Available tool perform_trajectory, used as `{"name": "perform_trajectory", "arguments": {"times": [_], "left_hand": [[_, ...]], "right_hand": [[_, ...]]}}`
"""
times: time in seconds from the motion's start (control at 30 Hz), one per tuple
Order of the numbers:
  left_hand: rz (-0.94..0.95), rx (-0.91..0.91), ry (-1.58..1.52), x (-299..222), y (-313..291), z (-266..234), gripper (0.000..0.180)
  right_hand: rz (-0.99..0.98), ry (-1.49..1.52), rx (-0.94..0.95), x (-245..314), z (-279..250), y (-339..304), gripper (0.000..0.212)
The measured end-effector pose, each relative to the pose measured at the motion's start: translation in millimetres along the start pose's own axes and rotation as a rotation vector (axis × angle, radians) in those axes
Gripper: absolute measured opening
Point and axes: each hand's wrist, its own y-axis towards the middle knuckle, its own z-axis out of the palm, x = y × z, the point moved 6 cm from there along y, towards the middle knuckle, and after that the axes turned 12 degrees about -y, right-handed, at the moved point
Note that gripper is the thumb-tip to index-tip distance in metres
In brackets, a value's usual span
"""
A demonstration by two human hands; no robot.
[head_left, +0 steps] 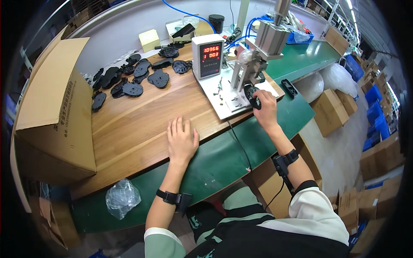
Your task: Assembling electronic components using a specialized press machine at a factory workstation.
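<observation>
My right hand (pixel 266 111) grips a black plastic part (pixel 251 96) with its fingers closed round the near edge. That part sits under the head of a metal bench press (pixel 269 39), over the press's white base plate (pixel 215 102). Its far side is partly hidden by the press, and my fingers cover some of the rest. Flat on the wooden board (pixel 129 129) rests my left hand (pixel 181 139), fingers stretched out and holding nothing. Beyond it, several black plastic shells (pixel 159 78) lie loosely spread at the back left of the board.
A grey-white counter box (pixel 208 56) with red digits stands left of the press. The large open carton (pixel 56 142) borders the board's left side. A clear plastic bag (pixel 123 199) lies on the green bench (pixel 206 172). Another black part (pixel 289 87) is right of the press.
</observation>
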Motion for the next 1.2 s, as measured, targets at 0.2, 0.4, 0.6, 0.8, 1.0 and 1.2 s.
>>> {"name": "perform_trajectory", "arguments": {"times": [0.2, 0.4, 0.6, 0.8, 1.0, 1.2], "left_hand": [[0.115, -0.17, -0.2, -11, -7, -14, 0.02], [0.226, -0.141, -0.659, -40, -22, -5, 0.009], [0.193, -0.125, -0.713, -38, -22, 3, 0.008], [0.19, -0.134, -0.721, -40, -21, 2, 0.008], [0.166, -0.092, -0.697, -35, -23, 10, 0.012], [0.19, -0.081, -0.668, -42, -17, 8, 0.012]], "right_hand": [[0.004, 0.026, -0.051, 1, 0, -5, 0.035], [0.017, 0.035, -0.093, 3, -5, -5, 0.03], [0.02, 0.012, -0.063, 5, -4, -2, 0.034], [-0.016, 0.013, -0.022, 7, -9, 1, 0.033], [-0.033, 0.042, -0.031, 7, -9, 0, 0.033], [-0.002, 0.051, 0.02, 2, -9, 0, 0.033]]}}
